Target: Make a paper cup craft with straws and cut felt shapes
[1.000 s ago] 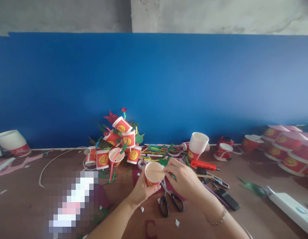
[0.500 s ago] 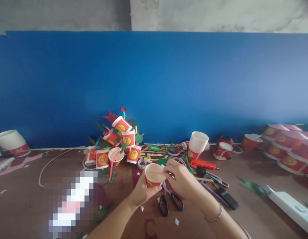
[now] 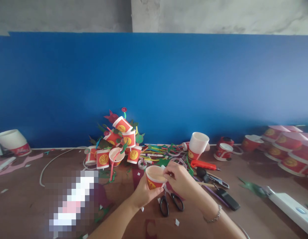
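My left hand is wrapped round a red paper cup with a gold emblem, held upright above the brown table. At the cup's right rim my right hand is closed in a pinch; what the fingers hold is too small to make out. A bracelet circles my right wrist. Black-handled scissors lie on the table just below the cup.
A pile of decorated red cups with paper flowers stands at the back by the blue wall. Coloured strips, a stack of white cups, a red cutter, keys and more red cups lie to the right.
The thin stick that lay across the cup's mouth is no longer seen. The cup has sunk slightly, and my right hand has closed in on its rim.
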The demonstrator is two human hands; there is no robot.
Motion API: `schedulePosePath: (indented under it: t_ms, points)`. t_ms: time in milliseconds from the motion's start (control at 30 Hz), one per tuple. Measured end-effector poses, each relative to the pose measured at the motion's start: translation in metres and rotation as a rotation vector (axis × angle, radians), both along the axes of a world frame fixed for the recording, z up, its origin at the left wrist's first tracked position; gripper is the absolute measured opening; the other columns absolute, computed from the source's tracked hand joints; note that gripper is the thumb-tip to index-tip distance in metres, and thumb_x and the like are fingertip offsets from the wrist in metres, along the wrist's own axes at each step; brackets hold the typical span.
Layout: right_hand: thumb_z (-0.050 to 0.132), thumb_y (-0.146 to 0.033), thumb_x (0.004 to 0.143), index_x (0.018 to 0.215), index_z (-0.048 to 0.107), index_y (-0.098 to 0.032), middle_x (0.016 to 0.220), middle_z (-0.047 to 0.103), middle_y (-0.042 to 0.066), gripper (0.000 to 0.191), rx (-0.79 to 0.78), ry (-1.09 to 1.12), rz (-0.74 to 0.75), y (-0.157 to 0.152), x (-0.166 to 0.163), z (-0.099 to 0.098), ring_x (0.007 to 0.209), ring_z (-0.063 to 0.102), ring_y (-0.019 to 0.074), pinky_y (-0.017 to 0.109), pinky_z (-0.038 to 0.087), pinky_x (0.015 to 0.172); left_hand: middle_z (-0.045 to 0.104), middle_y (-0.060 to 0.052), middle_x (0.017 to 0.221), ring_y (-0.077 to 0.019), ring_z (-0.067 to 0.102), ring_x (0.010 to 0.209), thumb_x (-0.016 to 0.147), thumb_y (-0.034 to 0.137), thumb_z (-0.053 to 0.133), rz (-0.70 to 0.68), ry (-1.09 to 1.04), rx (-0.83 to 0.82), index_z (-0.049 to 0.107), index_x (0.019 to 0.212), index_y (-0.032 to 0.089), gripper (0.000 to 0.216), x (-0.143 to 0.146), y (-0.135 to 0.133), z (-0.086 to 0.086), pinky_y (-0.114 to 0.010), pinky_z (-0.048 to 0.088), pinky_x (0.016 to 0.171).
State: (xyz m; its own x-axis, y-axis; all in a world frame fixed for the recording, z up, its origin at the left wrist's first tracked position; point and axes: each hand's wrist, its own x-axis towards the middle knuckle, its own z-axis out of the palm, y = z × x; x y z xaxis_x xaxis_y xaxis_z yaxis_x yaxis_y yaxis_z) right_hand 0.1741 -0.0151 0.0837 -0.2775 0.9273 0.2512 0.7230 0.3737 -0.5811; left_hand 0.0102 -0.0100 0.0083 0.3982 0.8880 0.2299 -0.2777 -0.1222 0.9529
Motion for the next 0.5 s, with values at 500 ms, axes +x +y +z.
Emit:
schedulePosePath:
  t_ms: [500]
  points:
    - [0.054, -0.015, 0.073, 0.073, 0.07, -0.017, 0.074, 0.062, 0.002, 0.016, -0.145, 0.051, 0.076, 0.007, 0.016, 0.014, 0.066, 0.054, 0.0139, 0.024, 0.039, 0.06, 0.066, -0.013, 0.108, -0.0252, 0.062, 0.097, 0.066, 0.05, 0.076, -0.053, -0.16, -0.006, 0.054, 0.116, 0.016, 0.065, 0.0, 0.005, -0.008, -0.037, 0.046, 0.086]
